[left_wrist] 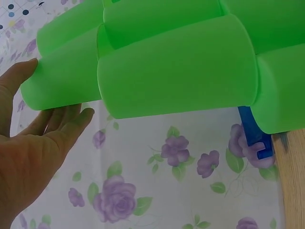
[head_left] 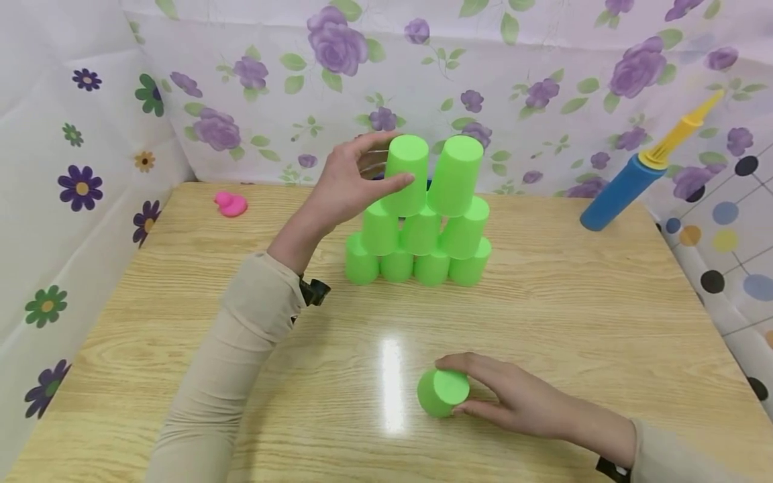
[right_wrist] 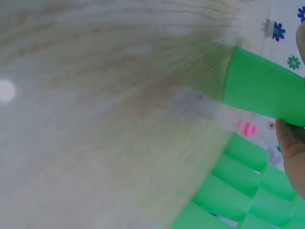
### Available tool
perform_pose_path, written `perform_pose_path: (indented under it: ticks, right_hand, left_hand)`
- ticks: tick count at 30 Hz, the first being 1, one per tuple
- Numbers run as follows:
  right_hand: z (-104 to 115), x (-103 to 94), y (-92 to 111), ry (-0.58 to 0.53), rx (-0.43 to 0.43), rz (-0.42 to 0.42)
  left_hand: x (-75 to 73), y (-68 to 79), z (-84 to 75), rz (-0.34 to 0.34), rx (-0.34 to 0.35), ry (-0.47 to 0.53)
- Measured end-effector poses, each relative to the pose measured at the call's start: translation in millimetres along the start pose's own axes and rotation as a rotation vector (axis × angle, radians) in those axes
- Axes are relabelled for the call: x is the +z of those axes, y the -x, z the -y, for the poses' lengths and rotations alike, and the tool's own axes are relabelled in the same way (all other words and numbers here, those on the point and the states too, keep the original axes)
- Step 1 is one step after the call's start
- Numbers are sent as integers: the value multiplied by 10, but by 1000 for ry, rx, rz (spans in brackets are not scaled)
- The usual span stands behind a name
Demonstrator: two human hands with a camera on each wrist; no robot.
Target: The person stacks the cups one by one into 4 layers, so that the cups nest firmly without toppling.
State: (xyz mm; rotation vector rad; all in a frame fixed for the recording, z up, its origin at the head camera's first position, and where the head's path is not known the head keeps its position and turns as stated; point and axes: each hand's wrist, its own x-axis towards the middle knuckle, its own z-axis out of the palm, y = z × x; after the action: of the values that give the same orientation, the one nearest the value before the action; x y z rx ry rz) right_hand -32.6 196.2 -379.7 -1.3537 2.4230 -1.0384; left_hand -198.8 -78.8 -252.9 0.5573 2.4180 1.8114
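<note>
Upside-down green cups stand stacked in tiers, with several bottom cups (head_left: 396,264), three in the middle tier and two on top. My left hand (head_left: 356,176) grips the top tier's left cup (head_left: 407,176), thumb in front and fingers behind. In the left wrist view, that cup (left_wrist: 64,78) sits between thumb and fingers. The top right cup (head_left: 459,176) stands beside it. Nearer the front, my right hand (head_left: 513,396) holds a single green cup (head_left: 436,392) upside down, thumb and fingers on opposite sides. The right wrist view shows this cup (right_wrist: 262,86) with its rim at the table surface.
A pink toy duck (head_left: 231,203) sits at the back left of the wooden table (head_left: 574,315). At the back right, a blue and yellow hand pump (head_left: 628,184) leans on the flowered sheet. Behind the stack, a blue object (left_wrist: 255,133) is partly hidden.
</note>
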Motion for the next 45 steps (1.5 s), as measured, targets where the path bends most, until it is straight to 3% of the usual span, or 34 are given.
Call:
perform_pose_path:
  ticks: [4,11,15,23,27,33,38,45]
  right_hand:
    - [90,-174,-91,75,-100,-68]
    - [311,-584,-421,188,-365,-325]
    - [449,-806,-612,212,-427,-404]
    - [714,-1168,-909,212,-432,-657]
    - [761,-1375,-1089,296,-406,-775]
    - [716,-1729,-1405,357,-358,-790]
    - [564,-1878,-1585,442,-337,-806]
    - [398,-2003,-1775,410,-184,-769]
  left_hand:
    - [3,-17,18,0,18,-36]
    - [-28,-26,26,-3,27,-118]
    - [-31,-25,29,4,33,-113]
    - [-25,-41,22,29,46,-127]
    - [-37,-51,42,31,51,-131]
    - [-41,-43,51,20,66,-95]
    - [5,31,-84,31,54,-62]
    - [12,106,-203,28,54,-79]
